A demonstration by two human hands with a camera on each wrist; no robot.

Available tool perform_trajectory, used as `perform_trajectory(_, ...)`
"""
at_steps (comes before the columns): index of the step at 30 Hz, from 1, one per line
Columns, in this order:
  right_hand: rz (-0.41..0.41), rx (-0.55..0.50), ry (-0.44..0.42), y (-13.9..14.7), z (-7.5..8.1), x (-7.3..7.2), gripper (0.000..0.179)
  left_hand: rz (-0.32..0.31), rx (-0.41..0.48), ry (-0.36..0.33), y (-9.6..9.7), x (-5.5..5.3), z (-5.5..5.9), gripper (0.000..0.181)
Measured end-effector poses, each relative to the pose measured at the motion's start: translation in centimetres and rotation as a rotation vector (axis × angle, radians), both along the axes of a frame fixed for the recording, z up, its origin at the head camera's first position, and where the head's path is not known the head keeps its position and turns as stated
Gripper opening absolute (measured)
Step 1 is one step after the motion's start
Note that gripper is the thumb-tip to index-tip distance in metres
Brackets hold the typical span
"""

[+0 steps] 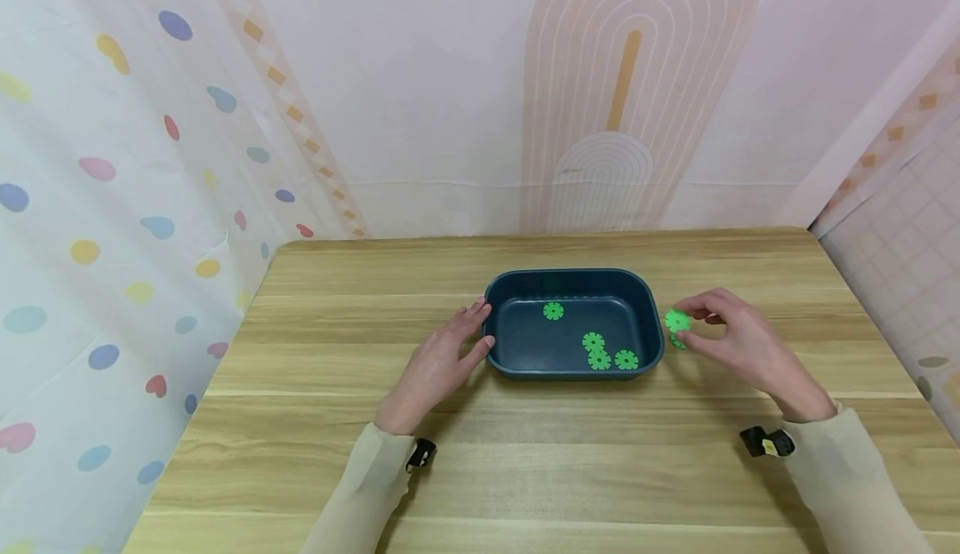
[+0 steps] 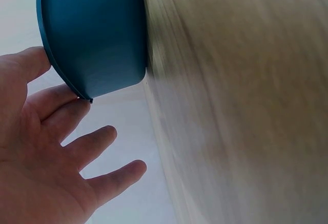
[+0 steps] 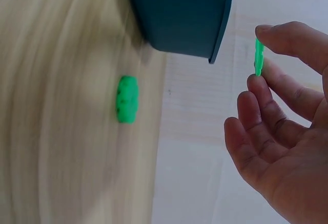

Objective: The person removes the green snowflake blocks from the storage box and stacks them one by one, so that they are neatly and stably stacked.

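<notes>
Right hand (image 1: 750,352): grasping, one held disc (image 1: 678,321) pinched between thumb and fingertips, hand off the right end of the tray (image 1: 536,346). Grip is light; right wrist view has the disc edge-on, thumb tip at one edge, fingertips at the opposite side, remaining fingers loosely bent, palm free. Disc is outside the tray, raised clear of the tabletop (image 1: 525,462), not touching the rim. Below it, a green piece (image 3: 127,99) sits on the tabletop just beside the tray's right end; head view has it partly hidden behind the held disc and thumb. Looks thick from the right wrist; can't tell if it's one disc or a stack. Left hand (image 1: 442,356): not clenched, fingers spread and mostly straight, resting at the tray's left end. Left wrist view: thumb and the nearest two fingers meet the rim, ring and little fingers stick out free. No disc in that hand. Tray is dark blue, rectangular with rounded corners, upright, flat on the tabletop between the two hands. Four green discs lie inside: a far disc (image 1: 553,311) toward the back, left of centre; a pair at front right, upper disc (image 1: 593,341) and lower disc (image 1: 599,360), touching or overlapping, can't tell which; and a corner disc (image 1: 626,360) just right of them, near the front right corner.
</notes>
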State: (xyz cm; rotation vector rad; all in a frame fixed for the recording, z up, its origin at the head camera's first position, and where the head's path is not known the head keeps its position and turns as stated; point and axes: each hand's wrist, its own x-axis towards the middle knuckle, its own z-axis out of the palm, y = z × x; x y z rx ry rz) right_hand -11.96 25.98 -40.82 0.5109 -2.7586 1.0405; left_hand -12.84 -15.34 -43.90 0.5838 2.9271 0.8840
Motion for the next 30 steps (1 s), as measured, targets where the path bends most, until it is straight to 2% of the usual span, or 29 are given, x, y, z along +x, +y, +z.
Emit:
perform_trajectory(13, 0.000, 0.006, -0.048, 1.6, -1.4, -0.4, 0.031, -0.005, 0.001, 0.011, 0.0, 0.0, -0.1, 0.056)
perform_trajectory(30, 0.021, 0.050, -0.138, 2.7, -2.2, -1.1, 0.029, 0.000, 0.000, 0.006, 0.0, 0.0, 0.0, 0.056)
